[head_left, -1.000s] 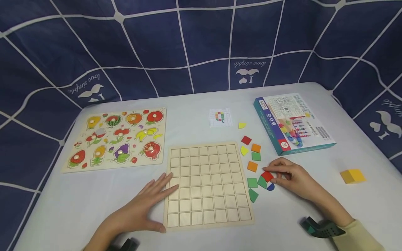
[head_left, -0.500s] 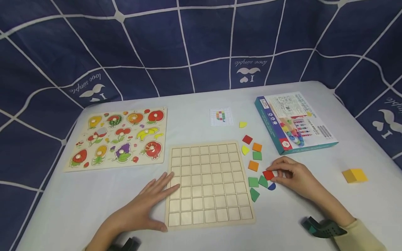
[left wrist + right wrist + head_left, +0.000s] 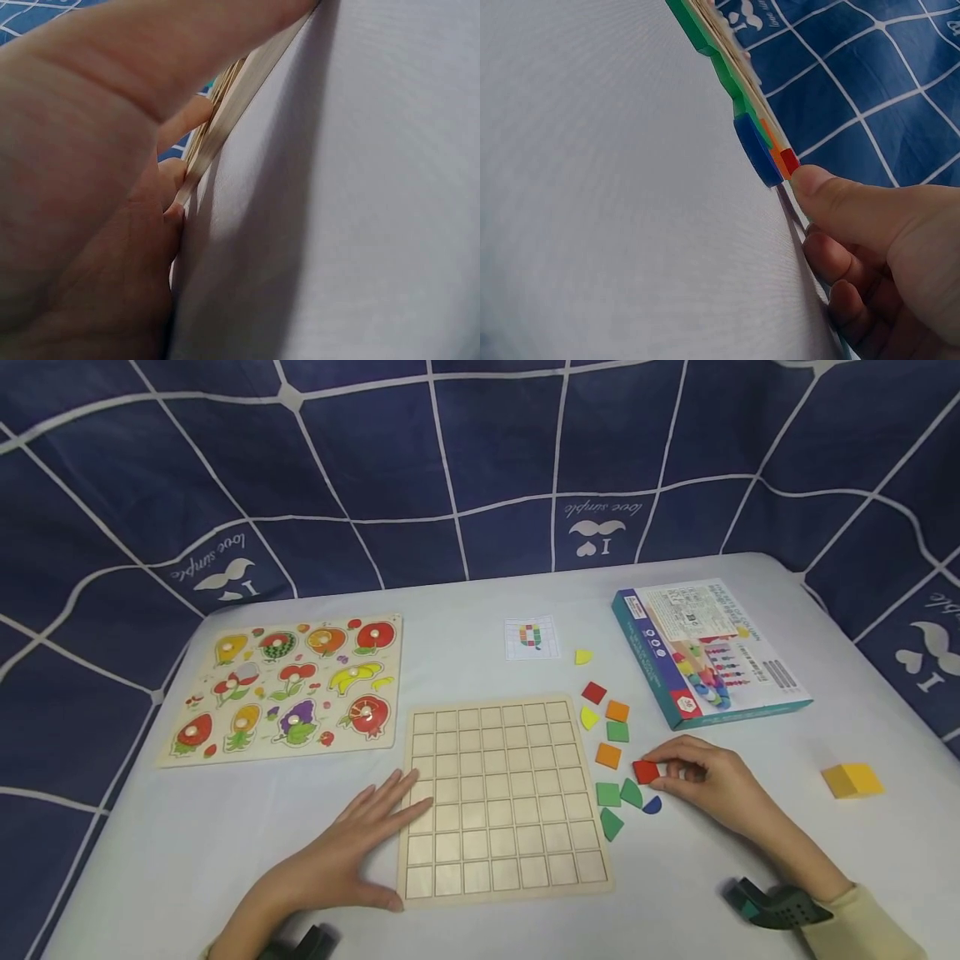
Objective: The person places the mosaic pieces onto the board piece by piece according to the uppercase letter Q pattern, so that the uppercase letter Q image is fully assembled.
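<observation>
My right hand (image 3: 708,777) pinches a red square tile (image 3: 645,772) between thumb and forefinger, right of the wooden grid board (image 3: 495,897). In the right wrist view a sliver of that red tile (image 3: 789,160) shows at the thumb tip. Just below the hand lie a blue half-round tile (image 3: 652,806) and a green quarter-round tile (image 3: 632,793). My left hand (image 3: 345,852) rests along the board's left edge, fingers spread, its fingertips on the board and its thumb at the near corner. The left wrist view shows the hand against the board's side (image 3: 232,109).
More tiles lie beside the board: a green square (image 3: 608,794), an orange one (image 3: 608,755), a dark red one (image 3: 594,692). Behind are a small pattern card (image 3: 532,643) and a box (image 3: 720,652). A fruit puzzle (image 3: 285,689) sits left, a yellow block (image 3: 852,780) right.
My right hand has shifted the red tile slightly up and away from the green and blue tiles, which now show more fully. The left hand keeps its place on the board.
</observation>
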